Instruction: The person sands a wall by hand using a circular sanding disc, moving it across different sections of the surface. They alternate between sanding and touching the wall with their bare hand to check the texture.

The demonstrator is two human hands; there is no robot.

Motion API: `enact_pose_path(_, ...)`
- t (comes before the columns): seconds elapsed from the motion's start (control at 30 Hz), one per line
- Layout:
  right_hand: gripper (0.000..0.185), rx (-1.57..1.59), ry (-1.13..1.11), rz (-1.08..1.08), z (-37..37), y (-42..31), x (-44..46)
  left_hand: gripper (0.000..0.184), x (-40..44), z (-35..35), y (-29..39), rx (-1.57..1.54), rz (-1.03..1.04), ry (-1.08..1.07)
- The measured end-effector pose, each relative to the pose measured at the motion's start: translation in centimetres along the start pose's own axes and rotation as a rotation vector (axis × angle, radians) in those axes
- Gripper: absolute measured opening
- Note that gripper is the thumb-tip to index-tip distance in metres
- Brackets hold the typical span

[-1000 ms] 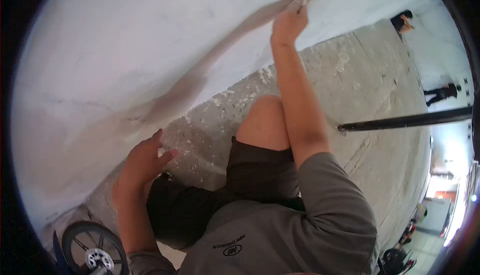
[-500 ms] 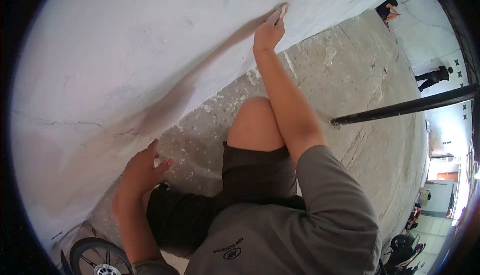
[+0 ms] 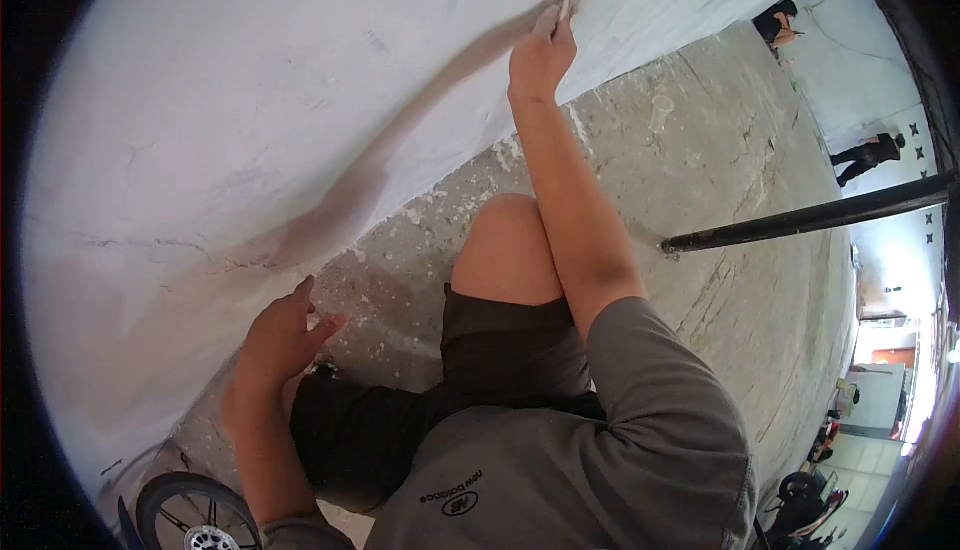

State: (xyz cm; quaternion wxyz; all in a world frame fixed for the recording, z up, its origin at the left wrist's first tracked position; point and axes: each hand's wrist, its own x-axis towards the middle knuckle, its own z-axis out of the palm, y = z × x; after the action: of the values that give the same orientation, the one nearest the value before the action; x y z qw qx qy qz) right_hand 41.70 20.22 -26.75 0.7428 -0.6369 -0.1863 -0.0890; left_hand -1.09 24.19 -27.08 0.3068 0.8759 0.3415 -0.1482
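My right hand is up against the white wall, its fingers closed round a small, pale, flat piece that touches the wall surface. A shadow of the arm falls across the wall beside it. Lower down, my left hand hovers over the floor near the wall's foot, fingers and thumb apart, with nothing in it. Thin cracks mark the wall above that hand.
Grey speckled floor runs along the wall. A black pole stands at the right. Two people are far off at the upper right. A wheel is at the lower left, motorcycles at the lower right.
The view has shifted since a second ago. Since half a second ago my right hand has moved slightly up the wall with the pale piece; my left hand is nearly still.
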Motion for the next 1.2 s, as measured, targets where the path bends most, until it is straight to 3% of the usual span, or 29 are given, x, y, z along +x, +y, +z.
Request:
enact_pose_path(0.17,0.05,-0.199,0.028,-0.355,-0.8,1.5,0.6,0.077,-0.2,0.2,-0.2,-0.002,-0.002,-0.016)
enact_pose_path(0.27,0.045,-0.257,0.104,-0.26,-1.2,3.3,1.2,0.078,0.0,0.3,-0.8,-0.017,0.0,-0.015)
enact_pose_path(0.37,0.045,-0.44,-0.067,-0.544,-1.0,1.5,1.2,0.079,-0.1,0.3,-0.9,0.033,-0.005,-0.018)
enact_pose_path(0.47,0.044,-0.34,0.006,-0.373,-0.6,3.5,1.8,0.074,-0.2,0.9,-1.2,0.009,0.082,0.031)
enact_pose_path(0.5,0.042,-0.771,0.091,-0.645,-1.1,6.7,4.3,0.075,-0.3,1.1,-1.3,0.037,0.108,0.061)
enact_pose_path(0.57,0.051,-0.258,0.137,-0.217,-0.1,2.0,1.7,0.076,-0.7,0.7,-1.0,0.028,0.059,0.043)
enact_pose_path(0.63,0.053,-0.185,0.116,-0.258,0.9,0.5,0.6,0.078,-0.5,0.7,-1.0,0.016,0.037,0.013)
enact_pose_path(0.73,0.055,-0.23,0.094,-0.547,1.1,0.3,0.4,0.078,-0.2,1.0,-1.8,0.059,0.058,0.007)
enact_pose_path(0.8,0.055,-0.282,0.081,-0.248,-0.1,2.1,2.0,0.078,-0.1,1.4,-2.0,0.076,0.077,0.071)
enact_pose_path(0.87,0.054,-0.174,0.006,-0.199,-1.2,4.9,4.2,0.078,-0.4,1.4,-2.1,0.081,0.052,0.079)
enact_pose_path(0.93,0.051,-0.072,-0.03,-0.082,-0.4,0.8,-0.6,0.078,-0.4,1.4,-2.3,0.124,0.024,0.095)
enact_pose_path(1.03,0.053,0.19,0.064,-0.087,0.1,4.2,3.1,0.077,-0.3,1.4,-2.4,0.132,0.047,0.108)
enact_pose_path(1.2,0.05,0.21,0.066,0.03,-0.5,2.8,1.4,0.081,-0.6,0.5,-1.4,0.089,0.007,0.066)
